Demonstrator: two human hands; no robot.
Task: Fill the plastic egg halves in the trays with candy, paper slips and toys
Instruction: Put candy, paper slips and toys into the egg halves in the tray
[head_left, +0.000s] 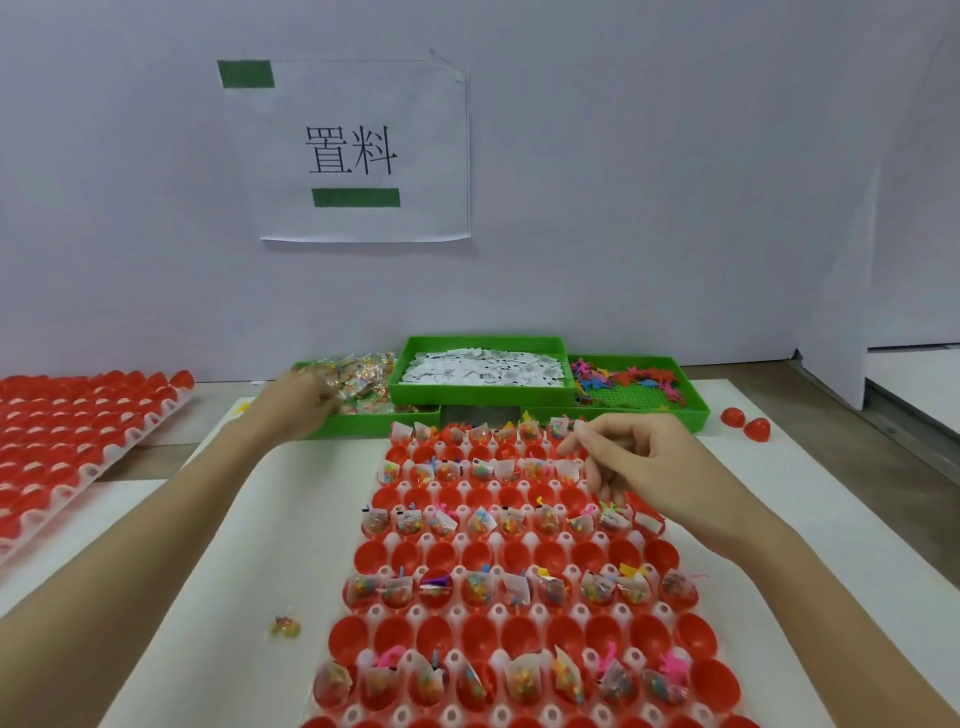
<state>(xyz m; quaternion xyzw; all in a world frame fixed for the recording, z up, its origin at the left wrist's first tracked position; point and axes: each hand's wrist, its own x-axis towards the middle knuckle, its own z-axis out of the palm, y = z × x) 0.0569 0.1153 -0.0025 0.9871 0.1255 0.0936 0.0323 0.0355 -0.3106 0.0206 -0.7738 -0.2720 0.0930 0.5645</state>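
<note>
We see a white egg tray on the bench, right in front of us. It is bumpy, with round cups. Red plastic egg halves sit in the cups, smooth and shiny. Some rows hold candy bags, paper slips and tiny toys. The rows between them hold bare red halves.

At the back stand three green trays, side by side and touching. The left green tray holds crinkly candy bags. The middle green tray holds small white paper slips. The right green tray holds flat toys in many colors.

Our left hand reaches into the candy tray. It is blurry, so we cannot tell if it grips a bag. Our right hand hovers over the far rows of the egg tray, fingers loosely curled, and we see nothing in it. It hides some cups below it.

One candy bag lies loose on the bench, just left of the egg tray. A second tray of red halves sits far left. Two loose red halves lie at the right. A paper sign hangs on the wall.
</note>
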